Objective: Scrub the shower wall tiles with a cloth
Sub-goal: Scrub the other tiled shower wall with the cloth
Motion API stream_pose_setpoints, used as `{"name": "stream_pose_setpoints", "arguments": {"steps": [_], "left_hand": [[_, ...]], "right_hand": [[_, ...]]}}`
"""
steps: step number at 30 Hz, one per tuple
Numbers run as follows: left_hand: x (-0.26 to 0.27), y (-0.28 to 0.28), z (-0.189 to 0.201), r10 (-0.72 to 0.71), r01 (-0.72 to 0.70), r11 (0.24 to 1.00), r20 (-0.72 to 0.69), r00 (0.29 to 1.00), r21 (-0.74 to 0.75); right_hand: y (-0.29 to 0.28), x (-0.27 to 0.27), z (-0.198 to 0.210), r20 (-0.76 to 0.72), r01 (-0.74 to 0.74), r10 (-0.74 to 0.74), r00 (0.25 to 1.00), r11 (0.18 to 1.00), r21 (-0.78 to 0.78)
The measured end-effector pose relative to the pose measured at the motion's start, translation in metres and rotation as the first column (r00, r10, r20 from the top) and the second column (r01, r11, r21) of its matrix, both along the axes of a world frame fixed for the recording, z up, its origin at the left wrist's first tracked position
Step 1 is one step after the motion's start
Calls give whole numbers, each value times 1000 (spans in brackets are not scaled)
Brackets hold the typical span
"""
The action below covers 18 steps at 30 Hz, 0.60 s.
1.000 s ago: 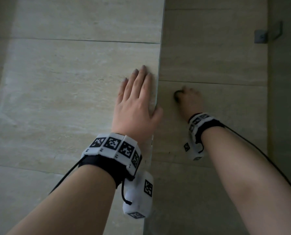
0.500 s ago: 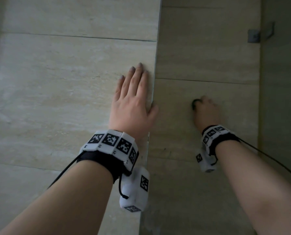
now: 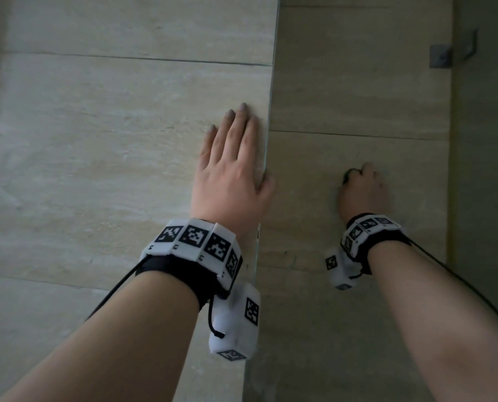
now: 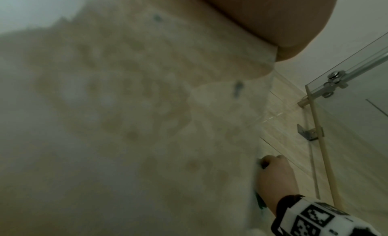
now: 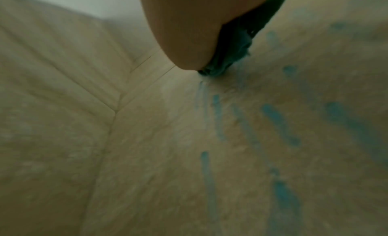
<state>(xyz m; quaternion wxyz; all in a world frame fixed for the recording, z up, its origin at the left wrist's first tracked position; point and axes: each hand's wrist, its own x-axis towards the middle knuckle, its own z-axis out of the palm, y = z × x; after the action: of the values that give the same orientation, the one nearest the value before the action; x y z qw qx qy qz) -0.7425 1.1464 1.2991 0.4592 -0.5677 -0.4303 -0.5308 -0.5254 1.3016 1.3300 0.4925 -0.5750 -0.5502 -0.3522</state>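
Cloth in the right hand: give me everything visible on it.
The cloth is dark teal, soft and crumpled, bunched small. The right hand curls round it and presses it against the beige wall tile, so most of it is hidden. In the head view only a dark bit shows at the fingertips; in the right wrist view a wrinkled fold pokes out under the hand, touching the tile. Blue streaks mark the tile beside it. Its full size and shape cannot be told.

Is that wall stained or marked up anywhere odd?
Yes. In the right wrist view, blue streaks run down the beige tile below the dark cloth. They could be cleaner or dye; I cannot tell.
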Motion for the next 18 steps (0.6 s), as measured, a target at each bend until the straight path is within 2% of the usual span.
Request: {"name": "stream_pose_setpoints", "arguments": {"steps": [1,2,4,5,6,8,10,11,12,13,16,17,18], "left_hand": [[0,0,0,-3,3,1000,0,1000,-5],[0,0,-1,-7,7,1000,1,1000,-10],[0,0,-1,-12,12,1000,5,1000,-6],[1,0,-1,-14,14,1000,7,1000,-4],[1,0,-2,-16,16,1000,9,1000,-5],[1,-1,-1,-16,16,1000,10,1000,-4],[1,-1,-1,-17,17,1000,8,1000,-3],[1,-1,-1,-18,18,1000,8,1000,-8],[1,-1,-1,-18,18,1000,9,1000,-11],[1,-1,-1,-17,17,1000,11,1000,-10],[0,-1,-1,-17,17,1000,8,1000,-11],[0,-1,-1,-18,18,1000,7,1000,-15],[0,-1,-1,-18,18,1000,5,1000,-17]], "right_hand": [[-2,-6,-4,-13,-41,41,999,999,0],[-1,-13,-11,48,-107,107,993,994,3],[0,-18,-27,330,-218,209,920,976,-9],[0,-13,-32,437,-227,213,874,974,-21],[-1,-6,-33,476,-209,207,855,977,-50],[-1,5,-28,381,-156,159,911,987,-38],[0,6,-24,80,-112,112,990,994,-3],[0,1,-24,-1,-97,97,995,995,-2],[-2,-7,-27,3,-117,117,993,993,-22],[-4,-17,-31,84,-155,158,984,987,-42],[0,-24,-44,439,-220,224,870,974,-59],[0,-18,-42,464,-214,212,860,976,-49],[1,-12,-40,427,-194,189,884,980,-31]]}}
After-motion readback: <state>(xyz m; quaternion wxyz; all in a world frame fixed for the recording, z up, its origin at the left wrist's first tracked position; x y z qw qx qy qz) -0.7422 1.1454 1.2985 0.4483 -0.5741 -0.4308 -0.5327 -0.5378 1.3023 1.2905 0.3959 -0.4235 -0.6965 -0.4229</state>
